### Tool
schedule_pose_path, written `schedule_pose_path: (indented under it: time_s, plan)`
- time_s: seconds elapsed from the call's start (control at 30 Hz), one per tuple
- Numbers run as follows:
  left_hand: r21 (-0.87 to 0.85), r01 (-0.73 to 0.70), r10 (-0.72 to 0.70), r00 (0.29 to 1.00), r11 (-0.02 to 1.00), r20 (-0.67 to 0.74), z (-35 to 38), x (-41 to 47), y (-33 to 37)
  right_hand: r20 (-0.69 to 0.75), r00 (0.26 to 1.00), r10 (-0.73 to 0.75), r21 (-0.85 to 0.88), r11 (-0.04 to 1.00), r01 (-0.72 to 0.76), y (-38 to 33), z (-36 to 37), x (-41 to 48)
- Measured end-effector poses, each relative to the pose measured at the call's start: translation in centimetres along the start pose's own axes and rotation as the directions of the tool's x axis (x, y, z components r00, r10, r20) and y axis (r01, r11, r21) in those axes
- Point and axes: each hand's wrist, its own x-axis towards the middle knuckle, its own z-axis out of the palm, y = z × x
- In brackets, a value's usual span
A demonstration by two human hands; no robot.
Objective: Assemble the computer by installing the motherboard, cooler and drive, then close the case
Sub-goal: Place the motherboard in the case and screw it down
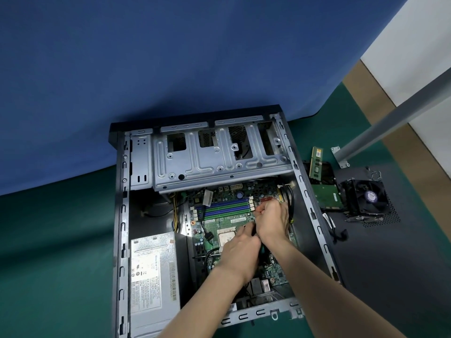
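Both hands are down inside the open case (306,193), over the right half of the motherboard (219,223), which already lies on the case floor. The right hand (271,220) has its fingers curled, tips drawn together just short of the red ports (266,199); what they pinch is hidden. The left hand (240,250) touches the right wrist and is curled too. A dark, teal-tinged piece (264,248) shows between them. It is likely a tool handle, though I cannot tell which hand holds it.

This looks like fixing or wiring the board at its right edge. To do it well, keep the working hand square over its spot and let the other brace it. A slip to the left would land on the bare CPU socket (227,236), and a slip past the fingertips on the memory slots (224,207).

The cooler (363,196) and hard drive (327,197) wait well right of the hands, outside the case on the side panel (390,240).
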Motion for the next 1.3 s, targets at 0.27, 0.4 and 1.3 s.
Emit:
schedule_pose_path:
  time_s: [0.27,0.4,1.3]
  plan:
    - [0.011,-0.016,0.016,1.000,1.000,0.000,-0.1,-0.2,-0.2,-0.013,1.000,-0.020,-0.047,0.999,0.019,0.2,0.4,-0.1]
    - [-0.011,-0.015,0.015,1.000,1.000,-0.008,-0.1,-0.1,-0.3,-0.024,1.000,0.000,-0.055,0.999,-0.001,0.3,0.6,0.1]
    - [-0.114,-0.027,0.026,1.000,0.993,-0.011,0.1,-0.2,-1.2,-0.071,0.972,0.225,0.041,0.974,-0.223,-1.2,0.4,0.8]
